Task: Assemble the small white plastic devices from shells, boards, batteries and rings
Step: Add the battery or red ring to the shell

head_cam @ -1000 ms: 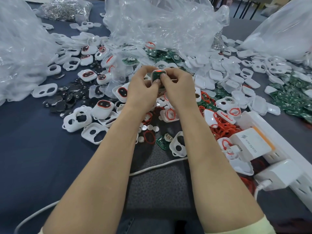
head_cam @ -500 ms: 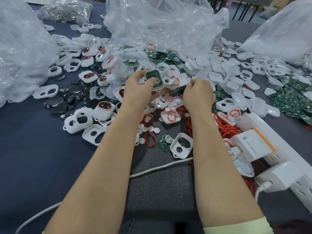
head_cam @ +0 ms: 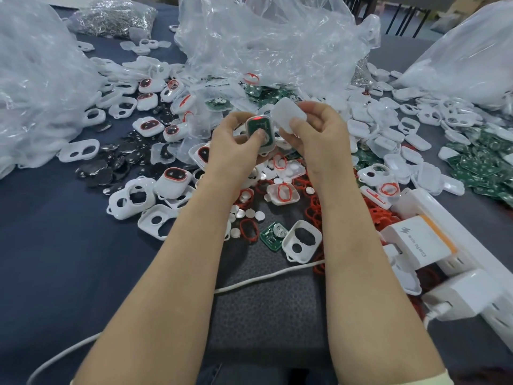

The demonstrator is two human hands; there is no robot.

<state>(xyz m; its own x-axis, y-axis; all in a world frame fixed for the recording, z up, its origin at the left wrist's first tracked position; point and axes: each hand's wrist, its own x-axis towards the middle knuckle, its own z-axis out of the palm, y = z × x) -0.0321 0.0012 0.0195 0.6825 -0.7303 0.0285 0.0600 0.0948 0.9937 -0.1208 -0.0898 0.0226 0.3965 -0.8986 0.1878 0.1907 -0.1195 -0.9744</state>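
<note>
1. Device (head_cam: 266, 134): an open white shell with a green board (head_cam: 253, 125) seated in it and a red glow at the top edge. It is held up off the table (head_cam: 55, 259), over the middle of the parts pile.
2. Left hand (head_cam: 236, 140): fingers curled round the shell, thumb pressing on the board face.
3. Right hand (head_cam: 322, 134): pinches a white cover (head_cam: 286, 113) between thumb and fingers, tilted, just right of the device. Can't tell if the two touch.
4. Below the hands: red rings (head_cam: 248, 229), silver batteries (head_cam: 249, 213), a loose board (head_cam: 273, 234) and a holed shell (head_cam: 302, 240) just beside it.
5. Left: more holed shells (head_cam: 130, 198), black discs (head_cam: 111, 162) and units with red-rimmed windows (head_cam: 173, 179).
6. Right: pile of green boards (head_cam: 480, 162), power strip (head_cam: 433, 201) with a charger (head_cam: 416, 240) plugged in, and a white cable (head_cam: 263, 279) crossing a grey mat (head_cam: 266, 315).
7. In the way: a clear plastic bag (head_cam: 263, 37) sits right behind the hands. The thumb hides the middle of the board, and the forearms cover part of the pile.
8. Versus 0.5 s ago: the right hand was down on the shell pile and is now raised with the cover. The left hand has kept the device, now closer to centre. The red glow didn't show then.
</note>
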